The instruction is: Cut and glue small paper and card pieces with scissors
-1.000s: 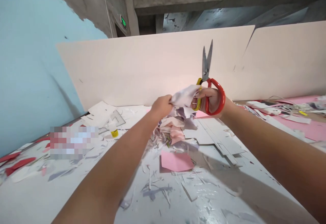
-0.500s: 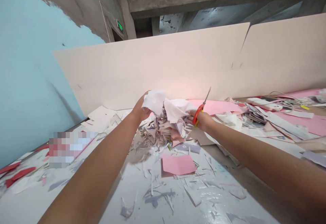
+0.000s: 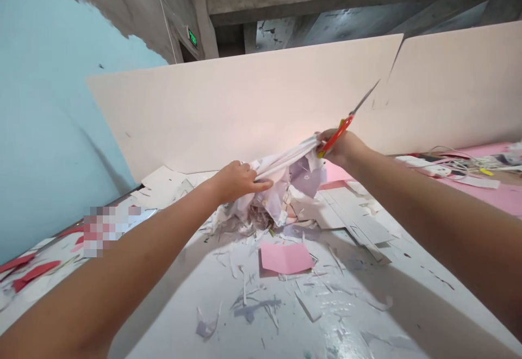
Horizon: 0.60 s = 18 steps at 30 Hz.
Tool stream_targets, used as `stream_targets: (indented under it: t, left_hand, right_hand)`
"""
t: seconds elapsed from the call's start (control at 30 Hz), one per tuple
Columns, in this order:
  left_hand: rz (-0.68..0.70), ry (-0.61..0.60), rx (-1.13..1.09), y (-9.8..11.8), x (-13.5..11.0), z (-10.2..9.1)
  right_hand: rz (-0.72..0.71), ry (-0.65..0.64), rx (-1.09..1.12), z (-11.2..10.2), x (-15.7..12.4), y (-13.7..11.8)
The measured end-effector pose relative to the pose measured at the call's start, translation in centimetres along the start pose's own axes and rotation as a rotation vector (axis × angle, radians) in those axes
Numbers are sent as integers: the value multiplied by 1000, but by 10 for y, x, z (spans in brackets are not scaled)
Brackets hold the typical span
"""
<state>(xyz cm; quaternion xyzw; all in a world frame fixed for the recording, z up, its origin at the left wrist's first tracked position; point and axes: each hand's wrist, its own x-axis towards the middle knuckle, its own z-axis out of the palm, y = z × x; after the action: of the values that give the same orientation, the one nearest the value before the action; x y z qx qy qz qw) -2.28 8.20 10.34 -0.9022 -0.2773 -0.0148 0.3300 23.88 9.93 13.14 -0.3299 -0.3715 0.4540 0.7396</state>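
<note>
My left hand (image 3: 237,180) lies on top of a heap of white and pink paper scraps (image 3: 277,196) on the white table (image 3: 171,304), with its fingers pressed together on the paper. Lifted above the heap, my right hand (image 3: 340,147) grips the red and yellow handles of a pair of scissors (image 3: 346,122), whose blades point up and to the right. The same hand also pinches a white sheet (image 3: 285,160) that stretches from the heap up to it.
A tall pale board (image 3: 244,109) stands along the table's far edge. A loose pink card (image 3: 285,257) lies in front of the heap among thin paper strips. Pink sheets and cables (image 3: 468,166) lie at the right, red scraps (image 3: 28,272) at the left.
My right hand has risen with the scissors and pulled a white sheet up from the heap. My left hand came down from the heap's top onto its near side.
</note>
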Motion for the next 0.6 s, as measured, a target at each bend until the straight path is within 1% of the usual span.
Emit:
stream_targets:
  t: [0.03, 0.07, 0.13, 0.2, 0.23, 0.3, 0.37, 0.43, 0.5, 0.57, 0.6]
  left_hand:
    - [-4, -6, 63, -1, 1, 2]
    - [-55, -11, 100, -4, 4, 4]
    - [-255, -11, 121, -12, 12, 3]
    - [-469, 35, 116, -22, 23, -5]
    - [-545, 71, 117, -28, 28, -11]
    - [-642, 145, 130, -37, 35, -25]
    - [-679, 203, 144, -42, 37, -37]
    - [-682, 242, 168, -44, 36, -45]
    - [-677, 243, 208, -42, 36, -48]
    - [-685, 239, 239, -39, 36, -48]
    - [-688, 260, 241, -36, 37, -48]
  right_hand:
    - [13, 21, -38, 5, -2, -8]
    - [22, 38, -76, 10, -4, -15]
    - [20, 58, -141, 20, -8, -25]
    - [13, 53, -188, 30, -12, -30]
    - [8, 44, -207, 34, -13, -32]
    - [-2, 22, -232, 37, -15, -33]
    - [-42, -26, -262, 34, -15, -33]
    - [-121, -107, -336, 26, -16, -32]
    - [-230, -185, -465, 17, -18, -28]
    - [-364, -205, -600, 9, -22, -22]
    - [-438, -197, -663, 7, -24, -18]
